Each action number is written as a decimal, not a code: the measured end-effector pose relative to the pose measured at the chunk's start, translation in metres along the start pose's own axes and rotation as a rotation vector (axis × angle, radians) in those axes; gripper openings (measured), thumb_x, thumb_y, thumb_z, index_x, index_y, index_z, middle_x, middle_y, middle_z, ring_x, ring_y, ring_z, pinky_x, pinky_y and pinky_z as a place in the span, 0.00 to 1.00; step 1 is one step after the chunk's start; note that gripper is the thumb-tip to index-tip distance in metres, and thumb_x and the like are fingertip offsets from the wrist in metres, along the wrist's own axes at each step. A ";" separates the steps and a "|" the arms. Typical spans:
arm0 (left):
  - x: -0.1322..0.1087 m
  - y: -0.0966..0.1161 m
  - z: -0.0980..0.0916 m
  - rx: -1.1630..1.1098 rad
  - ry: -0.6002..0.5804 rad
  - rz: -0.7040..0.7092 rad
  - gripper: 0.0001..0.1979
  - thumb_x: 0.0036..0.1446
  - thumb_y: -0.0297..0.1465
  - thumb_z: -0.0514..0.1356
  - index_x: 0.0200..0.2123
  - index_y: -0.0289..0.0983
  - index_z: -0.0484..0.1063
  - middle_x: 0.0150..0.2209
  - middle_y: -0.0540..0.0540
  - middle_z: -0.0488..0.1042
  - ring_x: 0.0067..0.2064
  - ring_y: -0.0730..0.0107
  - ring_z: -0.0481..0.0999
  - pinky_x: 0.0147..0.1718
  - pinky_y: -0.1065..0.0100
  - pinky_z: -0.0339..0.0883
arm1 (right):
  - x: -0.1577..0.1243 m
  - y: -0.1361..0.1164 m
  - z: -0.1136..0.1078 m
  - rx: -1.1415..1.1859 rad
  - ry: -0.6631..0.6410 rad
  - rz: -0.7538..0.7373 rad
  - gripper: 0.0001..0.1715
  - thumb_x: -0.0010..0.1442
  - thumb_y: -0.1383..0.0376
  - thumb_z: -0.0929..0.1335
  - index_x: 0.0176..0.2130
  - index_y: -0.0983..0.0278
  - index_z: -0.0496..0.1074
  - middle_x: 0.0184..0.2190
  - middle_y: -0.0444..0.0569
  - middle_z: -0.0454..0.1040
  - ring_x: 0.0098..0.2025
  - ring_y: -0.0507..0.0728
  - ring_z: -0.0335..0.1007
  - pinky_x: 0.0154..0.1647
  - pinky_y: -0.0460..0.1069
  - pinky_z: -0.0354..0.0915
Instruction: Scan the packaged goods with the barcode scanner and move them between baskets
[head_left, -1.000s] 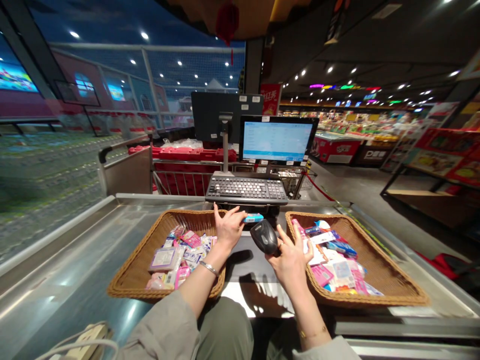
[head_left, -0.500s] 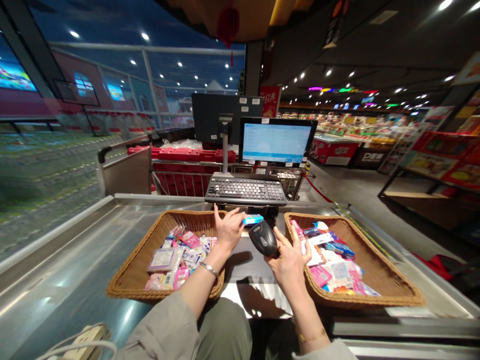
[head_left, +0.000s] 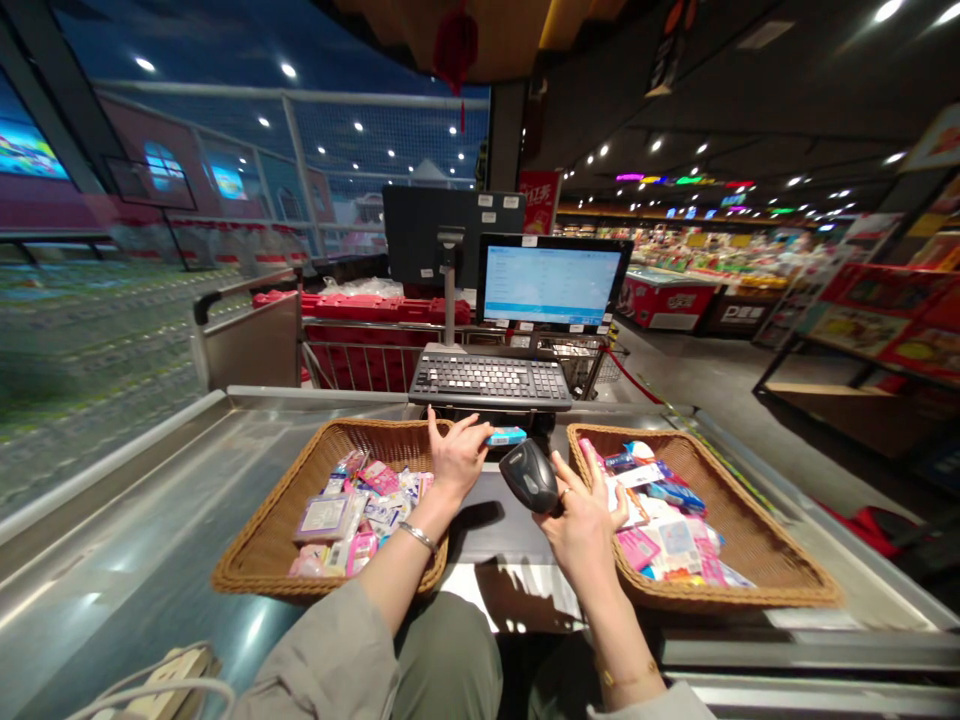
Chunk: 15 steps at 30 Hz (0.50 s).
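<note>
Between its thumb and fingers, my left hand [head_left: 457, 458] pinches a small blue packet [head_left: 507, 436] above the gap between two baskets. A black barcode scanner [head_left: 529, 476] is gripped in my right hand [head_left: 582, 510], its head close to the packet but apart from it. Beneath my left forearm stands a left wicker basket [head_left: 259, 520] with several small packaged goods [head_left: 375, 505] in it. To the right of my right hand, a second wicker basket [head_left: 780, 545] holds several pink, white and blue packages [head_left: 667, 520].
A keyboard [head_left: 491, 378] sits beyond the baskets, below a lit monitor [head_left: 555, 285]. Metal counter edges [head_left: 112, 460] run along both sides. Behind the counter stand a metal cart [head_left: 367, 355] and red crates. A power strip [head_left: 169, 685] with cables lies at the lower left.
The scanner and my right hand have shifted very slightly right. The blue packet has tilted a little in my left hand, showing more of its printed side.
</note>
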<state>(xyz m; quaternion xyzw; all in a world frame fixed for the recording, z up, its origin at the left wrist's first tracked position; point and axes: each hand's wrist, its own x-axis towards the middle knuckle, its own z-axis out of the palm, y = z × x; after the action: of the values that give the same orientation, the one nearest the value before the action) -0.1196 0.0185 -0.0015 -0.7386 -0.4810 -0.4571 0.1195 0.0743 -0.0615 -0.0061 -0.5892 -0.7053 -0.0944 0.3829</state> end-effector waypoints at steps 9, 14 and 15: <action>0.005 0.009 -0.002 0.007 -0.014 0.023 0.11 0.58 0.26 0.60 0.41 0.47 0.76 0.41 0.53 0.83 0.51 0.56 0.79 0.65 0.32 0.15 | 0.000 0.003 -0.011 -0.053 0.089 0.048 0.11 0.51 0.64 0.67 0.36 0.58 0.77 0.60 0.48 0.70 0.68 0.70 0.50 0.62 0.71 0.40; 0.010 0.019 -0.001 -0.001 -0.008 0.058 0.10 0.59 0.27 0.60 0.41 0.47 0.76 0.41 0.54 0.83 0.51 0.57 0.79 0.65 0.33 0.14 | -0.001 0.008 -0.016 -0.059 0.118 0.081 0.15 0.52 0.63 0.66 0.39 0.57 0.78 0.59 0.47 0.71 0.68 0.70 0.51 0.62 0.70 0.42; 0.011 0.021 0.000 -0.004 -0.014 0.060 0.10 0.59 0.27 0.60 0.42 0.47 0.76 0.41 0.53 0.83 0.51 0.56 0.79 0.65 0.33 0.14 | -0.001 0.010 -0.017 -0.065 0.123 0.096 0.15 0.52 0.62 0.66 0.40 0.56 0.78 0.58 0.47 0.72 0.68 0.70 0.51 0.61 0.70 0.42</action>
<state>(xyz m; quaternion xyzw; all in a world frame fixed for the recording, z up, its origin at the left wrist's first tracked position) -0.1007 0.0145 0.0128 -0.7562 -0.4583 -0.4490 0.1284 0.0906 -0.0694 0.0022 -0.6277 -0.6479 -0.1348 0.4099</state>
